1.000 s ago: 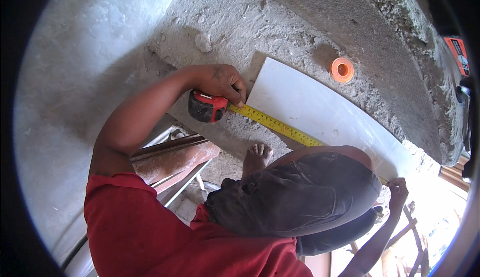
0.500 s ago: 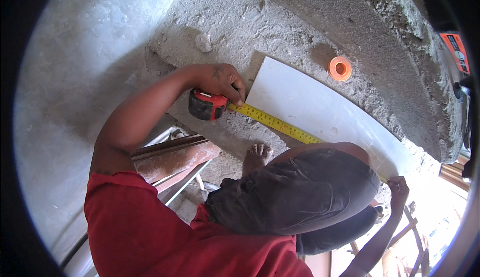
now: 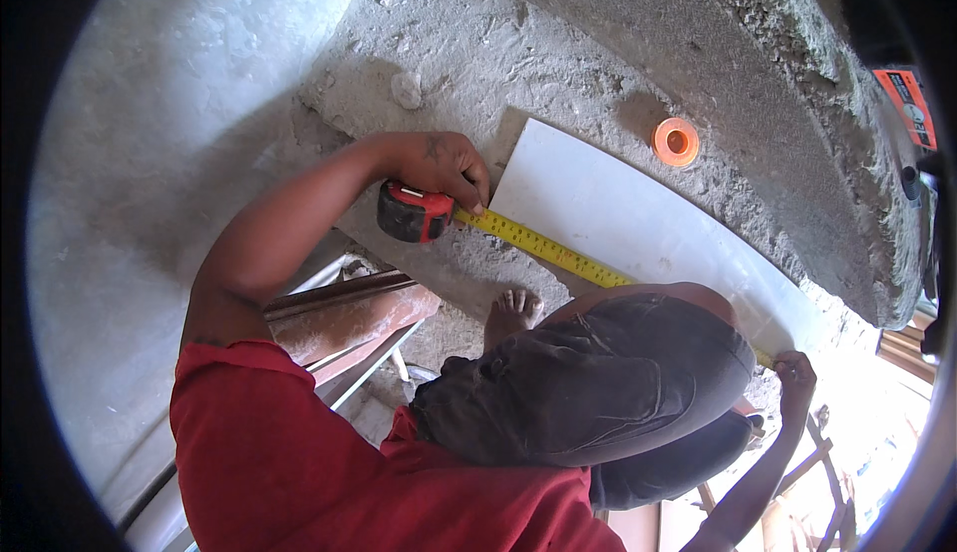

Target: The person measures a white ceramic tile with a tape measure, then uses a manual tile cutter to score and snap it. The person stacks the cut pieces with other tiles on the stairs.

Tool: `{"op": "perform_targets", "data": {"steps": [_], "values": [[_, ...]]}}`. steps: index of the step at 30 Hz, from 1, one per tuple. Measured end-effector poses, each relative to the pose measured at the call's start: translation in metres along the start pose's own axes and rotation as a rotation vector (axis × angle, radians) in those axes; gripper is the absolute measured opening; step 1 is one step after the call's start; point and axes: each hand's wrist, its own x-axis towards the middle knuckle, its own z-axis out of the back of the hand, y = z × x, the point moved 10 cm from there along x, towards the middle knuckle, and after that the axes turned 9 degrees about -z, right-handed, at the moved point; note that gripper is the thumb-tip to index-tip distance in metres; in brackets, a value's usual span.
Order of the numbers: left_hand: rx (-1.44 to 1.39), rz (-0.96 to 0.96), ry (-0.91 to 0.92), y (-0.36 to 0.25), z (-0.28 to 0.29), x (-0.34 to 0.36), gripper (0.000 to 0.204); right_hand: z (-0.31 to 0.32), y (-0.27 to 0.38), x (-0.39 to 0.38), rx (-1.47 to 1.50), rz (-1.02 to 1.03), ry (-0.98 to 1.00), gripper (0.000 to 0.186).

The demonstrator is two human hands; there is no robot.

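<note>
A long white panel (image 3: 623, 208) with a curved far edge lies on the rough concrete. Along its near edge runs the yellow blade of a red and black tape measure (image 3: 414, 213). My left hand (image 3: 449, 168) is closed, its thumb and fingers pinching the blade beside the case at the panel's left corner. At the panel's right end, my right hand (image 3: 796, 374) pinches the blade's other end with closed fingers. My bent knee hides the middle and right stretch of the blade.
An orange ring-shaped roll (image 3: 676, 142) rests beyond the panel, below a raised concrete ledge (image 3: 718, 63). My bare foot (image 3: 514, 315) is near the blade. Reddish-brown and metal lengths (image 3: 344, 323) lie beside my left arm. An orange and black package (image 3: 905, 108) sits at far right.
</note>
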Motion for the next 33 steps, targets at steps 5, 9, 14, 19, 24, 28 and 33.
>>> {"op": "perform_targets", "data": {"steps": [5,9,14,19,24,28,33], "values": [[-0.021,0.025,-0.005,0.001,-0.001,0.0,0.015,-0.001,0.006,-0.003,-0.003,0.018,-0.017,0.012],[0.043,0.057,-0.008,0.002,0.001,0.0,0.017,0.0,0.019,-0.008,-0.12,0.16,-0.071,0.008],[0.025,0.047,-0.027,0.0,0.001,-0.001,0.018,-0.001,0.017,-0.007,-0.139,0.194,-0.063,0.008],[-0.013,0.103,-0.046,0.002,0.001,-0.002,0.016,0.001,0.009,-0.003,-0.133,0.186,-0.052,0.004],[-0.03,0.083,-0.023,0.0,0.0,-0.002,0.017,-0.001,0.018,-0.006,-0.085,0.246,-0.058,0.008],[0.242,-0.005,-0.028,0.005,0.008,0.001,0.022,-0.004,0.021,-0.005,-0.047,0.214,-0.039,0.006],[0.824,-0.436,0.07,-0.018,0.002,0.004,0.021,0.002,0.014,-0.006,-0.152,0.179,-0.087,0.015]]}}
